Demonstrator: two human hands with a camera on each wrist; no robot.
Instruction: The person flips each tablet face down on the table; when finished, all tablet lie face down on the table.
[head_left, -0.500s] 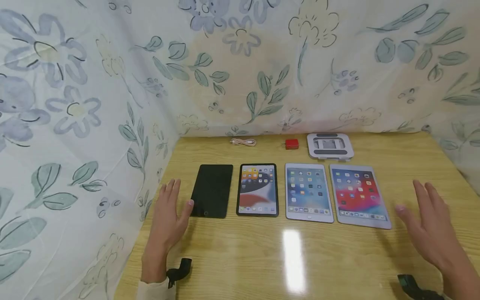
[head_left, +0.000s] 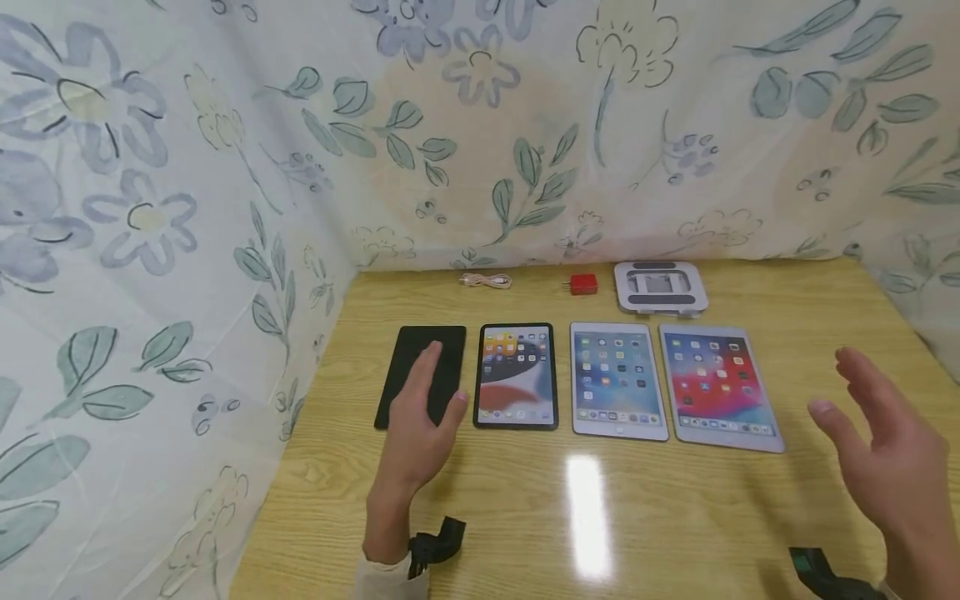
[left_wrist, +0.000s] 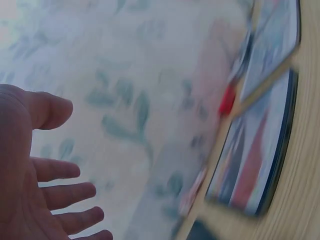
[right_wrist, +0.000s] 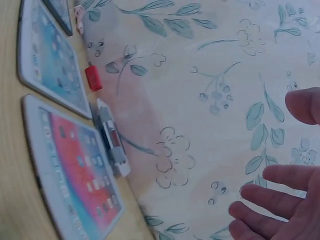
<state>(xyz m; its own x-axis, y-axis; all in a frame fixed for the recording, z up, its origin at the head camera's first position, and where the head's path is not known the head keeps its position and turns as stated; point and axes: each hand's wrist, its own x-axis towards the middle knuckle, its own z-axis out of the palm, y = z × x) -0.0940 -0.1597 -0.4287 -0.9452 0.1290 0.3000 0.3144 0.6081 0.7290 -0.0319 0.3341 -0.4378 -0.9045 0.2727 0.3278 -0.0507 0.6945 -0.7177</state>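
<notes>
My left hand (head_left: 420,421) hovers over the lower part of a black tablet with a dark screen (head_left: 407,354), fingers extended, holding nothing. To that tablet's right lies a black-framed tablet (head_left: 517,379) with a lit home screen. Two white-framed tablets follow in the row, one with a blue screen (head_left: 617,379) and one with a red and blue screen (head_left: 716,387). Right of the last one, my right hand (head_left: 892,442) is held above the table with its fingers apart from the thumb and nothing in its grasp. Both wrist views show loosely spread fingers.
Along the back of the wooden table (head_left: 517,508) lie a bundled pale cable (head_left: 486,281), a red plug adapter (head_left: 582,284) and a grey-white folding stand (head_left: 661,289). A floral curtain (head_left: 480,150) hangs behind and down the left side.
My left hand has moved right, from beside the black tablet to above it. The right hand has shifted slightly right and turned a little. The tablets stay in place.
</notes>
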